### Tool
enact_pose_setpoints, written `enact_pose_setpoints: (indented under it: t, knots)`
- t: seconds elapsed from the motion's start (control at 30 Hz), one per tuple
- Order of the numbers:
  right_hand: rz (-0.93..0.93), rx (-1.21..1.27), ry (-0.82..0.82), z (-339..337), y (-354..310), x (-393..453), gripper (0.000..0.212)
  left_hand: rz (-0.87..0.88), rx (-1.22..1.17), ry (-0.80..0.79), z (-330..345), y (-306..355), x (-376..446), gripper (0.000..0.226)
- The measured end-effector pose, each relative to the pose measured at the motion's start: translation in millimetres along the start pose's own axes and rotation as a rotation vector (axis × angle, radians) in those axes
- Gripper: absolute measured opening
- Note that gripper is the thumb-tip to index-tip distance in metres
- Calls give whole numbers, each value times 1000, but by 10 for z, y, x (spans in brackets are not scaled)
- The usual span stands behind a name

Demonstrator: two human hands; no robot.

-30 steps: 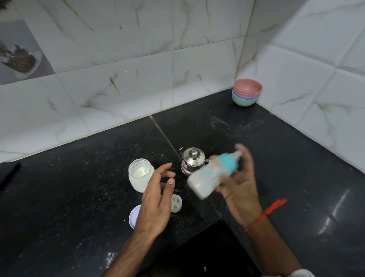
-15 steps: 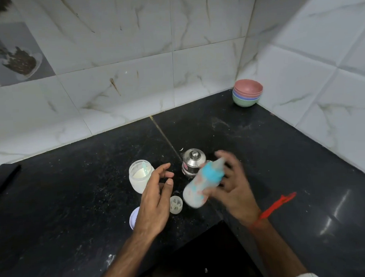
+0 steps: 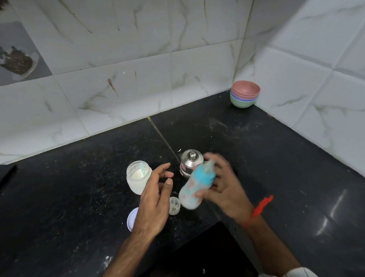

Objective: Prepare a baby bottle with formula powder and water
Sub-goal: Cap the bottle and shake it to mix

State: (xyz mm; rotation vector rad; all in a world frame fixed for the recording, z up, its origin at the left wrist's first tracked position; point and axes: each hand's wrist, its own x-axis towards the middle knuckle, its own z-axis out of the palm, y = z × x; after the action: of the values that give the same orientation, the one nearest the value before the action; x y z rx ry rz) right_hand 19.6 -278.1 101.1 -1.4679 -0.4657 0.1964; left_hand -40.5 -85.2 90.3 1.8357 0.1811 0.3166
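Note:
My right hand [image 3: 224,190] grips a baby bottle [image 3: 196,186] with a blue collar and a teat, held tilted above the black counter and blurred by motion. White liquid fills its lower part. My left hand [image 3: 154,203] hovers just left of it, fingers spread, holding nothing. An open jar of white formula powder [image 3: 138,177] with a pale blue scoop inside stands left of my hands. A small steel pot with a lid [image 3: 190,162] stands behind the bottle.
A small clear cap [image 3: 174,205] and the jar's white lid [image 3: 131,219] lie on the counter [image 3: 76,204] under my left hand. Stacked coloured bowls [image 3: 244,96] sit in the far right corner. Tiled walls close off the back and right. The counter's front edge drops off near my arms.
My right hand has swung the bottle leftward and downward in a shaking motion, its teat end tipping more upright. My left hand has stayed nearly still.

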Motion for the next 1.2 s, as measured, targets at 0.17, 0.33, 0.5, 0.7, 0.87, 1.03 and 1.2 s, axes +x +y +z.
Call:
enact_pose_setpoints:
  t: [0.17, 0.33, 0.5, 0.7, 0.87, 1.03, 1.2]
  knots:
    - [-73, 1138, 545, -194, 10, 96, 34, -14, 14, 8, -33, -36, -15, 36]
    - [-78, 633, 218, -80, 14, 5, 87, -11, 16, 9, -30, -35, -17, 37]
    - [2, -18, -185, 55, -17, -91, 92, -1, 33, 18, -52, -58, 20, 35]
    - [-83, 1306, 627, -316, 20, 56, 44, -18, 9, 38, -94, -70, 20, 34]
    - [-76, 696, 306, -181, 76, -21, 65, -4, 23, 28, -61, -54, -5, 35]
    - [72, -288, -325, -59, 82, -86, 88, 6, 27, 11, -34, -48, 18, 34]
    - [-111, 810, 500, -286, 35, -27, 85, -10, 8, 42, -112, -63, 35, 33]
